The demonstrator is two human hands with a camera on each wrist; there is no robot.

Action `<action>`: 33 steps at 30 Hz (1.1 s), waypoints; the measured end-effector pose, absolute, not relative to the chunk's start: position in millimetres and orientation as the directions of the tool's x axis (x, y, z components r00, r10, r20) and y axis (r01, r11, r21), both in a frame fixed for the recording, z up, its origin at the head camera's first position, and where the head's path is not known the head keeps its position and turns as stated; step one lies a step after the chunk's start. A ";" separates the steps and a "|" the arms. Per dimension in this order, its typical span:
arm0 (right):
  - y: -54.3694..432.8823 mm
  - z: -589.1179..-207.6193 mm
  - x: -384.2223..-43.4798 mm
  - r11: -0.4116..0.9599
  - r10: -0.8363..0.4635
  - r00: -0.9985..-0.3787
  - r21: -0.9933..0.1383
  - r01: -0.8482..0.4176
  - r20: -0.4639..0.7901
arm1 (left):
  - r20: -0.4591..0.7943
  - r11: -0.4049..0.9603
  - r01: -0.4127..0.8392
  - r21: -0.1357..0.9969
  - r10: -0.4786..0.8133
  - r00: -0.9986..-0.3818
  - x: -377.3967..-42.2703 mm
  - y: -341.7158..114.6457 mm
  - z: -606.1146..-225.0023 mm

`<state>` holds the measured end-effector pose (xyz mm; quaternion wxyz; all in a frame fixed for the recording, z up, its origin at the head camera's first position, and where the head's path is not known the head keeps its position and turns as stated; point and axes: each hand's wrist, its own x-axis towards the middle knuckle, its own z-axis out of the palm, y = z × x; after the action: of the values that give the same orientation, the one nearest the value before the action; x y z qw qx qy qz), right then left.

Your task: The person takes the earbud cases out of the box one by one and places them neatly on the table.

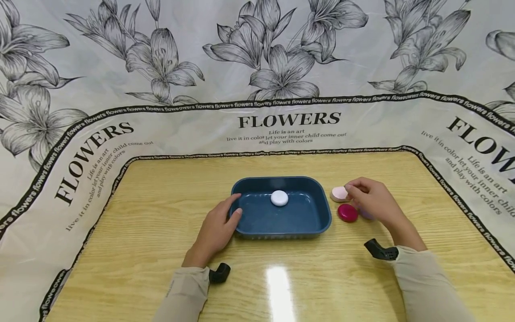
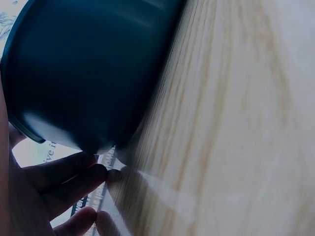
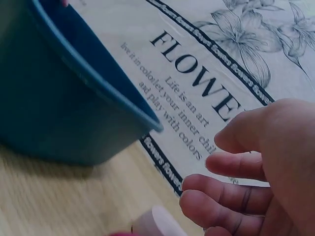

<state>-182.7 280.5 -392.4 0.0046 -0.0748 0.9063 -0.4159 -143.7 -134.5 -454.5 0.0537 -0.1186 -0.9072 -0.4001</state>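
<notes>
My left hand (image 1: 217,226) grips the left end of a dark blue rectangular basin (image 1: 281,233), with thumb and index finger over the rim. In the left wrist view, other fingers (image 2: 74,179) lie along the outside, low by the tabletop. A white, rounded disc (image 1: 279,198) lies inside the basin. My right hand (image 1: 374,199) hovers with bent fingers by a pale pink disc (image 1: 339,193) right of the basin. The right wrist view shows its fingertips apart from that pink disc (image 3: 160,223). Nearby lie a magenta disc (image 1: 348,213) and a purple disc (image 1: 366,213), partly hidden under the hand.
Everything stands on a light wood-grain tabletop (image 1: 161,192). A white curtain (image 1: 289,129) printed with flowers and lettering surrounds the back and sides. Black mounts (image 1: 219,273) sit on both wrists, by the beige sleeves.
</notes>
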 end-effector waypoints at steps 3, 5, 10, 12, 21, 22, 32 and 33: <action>269.5 -386.1 -189.2 0.646 -0.172 -0.985 -0.752 -0.134 0.028 | 0.191 0.651 0.256 0.715 0.170 -0.967 -144.4 -134.4 -453.7; 262.3 -382.1 -192.9 0.651 -0.184 -0.983 -0.746 -0.143 0.028 | 0.199 0.644 0.260 0.720 0.168 -0.966 -145.1 -133.9 -453.7; 245.1 -373.3 -198.8 0.599 -0.205 -0.978 -0.788 -0.143 0.022 | 0.218 0.635 0.287 0.717 0.186 -0.958 -148.1 -132.2 -453.2; 237.5 -371.3 -200.2 0.575 -0.219 -0.976 -0.808 -0.130 0.000 | 0.214 0.643 0.286 0.710 0.190 -0.958 -148.1 -132.4 -453.6; 204.1 -368.5 -216.5 0.608 -0.332 -0.943 -0.770 -0.195 -0.024 | 0.201 0.654 0.271 0.707 0.182 -0.963 -144.4 -135.7 -454.9; 201.8 -368.3 -218.6 0.614 -0.346 -0.938 -0.762 -0.206 -0.026 | 0.200 0.655 0.270 0.706 0.182 -0.963 -143.9 -135.8 -454.7; 174.7 -361.9 -230.4 0.685 -0.468 -0.875 -0.677 -0.269 -0.126 | 0.203 0.652 0.266 0.710 0.172 -0.964 -142.1 -133.9 -455.1; 171.6 -361.9 -231.8 0.701 -0.478 -0.869 -0.653 -0.287 -0.131 | 0.201 0.651 0.263 0.712 0.170 -0.965 -142.2 -133.5 -454.9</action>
<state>-231.8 171.6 -361.9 0.1467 -0.2101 0.9105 -0.3246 -142.2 -133.5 -454.9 0.0580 -0.1196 -0.9066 -0.4004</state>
